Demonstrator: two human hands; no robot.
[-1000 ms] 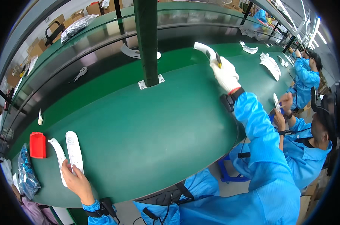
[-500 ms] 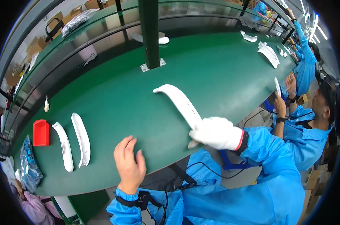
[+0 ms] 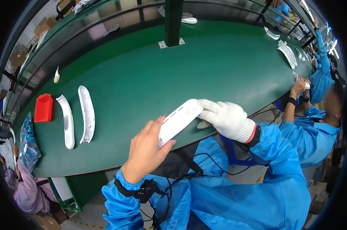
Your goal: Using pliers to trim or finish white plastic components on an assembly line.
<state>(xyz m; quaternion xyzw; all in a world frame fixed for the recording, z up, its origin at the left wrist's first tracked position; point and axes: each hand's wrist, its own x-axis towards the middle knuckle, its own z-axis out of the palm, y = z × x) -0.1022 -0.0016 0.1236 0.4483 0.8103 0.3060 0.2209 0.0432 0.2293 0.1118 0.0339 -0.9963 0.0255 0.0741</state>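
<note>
A long white plastic shell (image 3: 179,121) with slots along its edge is held above the near edge of the green bench. My bare left hand (image 3: 146,147) is closed round its lower left end, thumb on the near side. My right hand (image 3: 228,119), in a white knit glove, has its fingers closed on the upper right end. A small greyish tip (image 3: 203,124) shows below the glove; whether it is the glove's thumb or a separate piece I cannot tell. To the left, a curved white shell with an oval recess (image 3: 67,123) lies beside a hollow white shell (image 3: 87,115).
Left on the green bench (image 3: 123,84) are a red bin (image 3: 44,108), a bag of blue parts (image 3: 28,142) and a small pale piece (image 3: 57,75). A dark post (image 3: 173,23) stands at the back. White parts (image 3: 287,54) lie far right, near co-workers in blue.
The shell has turned and shifted toward my left hand, which has taken hold of its end. My gloved hand stays at the other end. The whole view has shifted.
</note>
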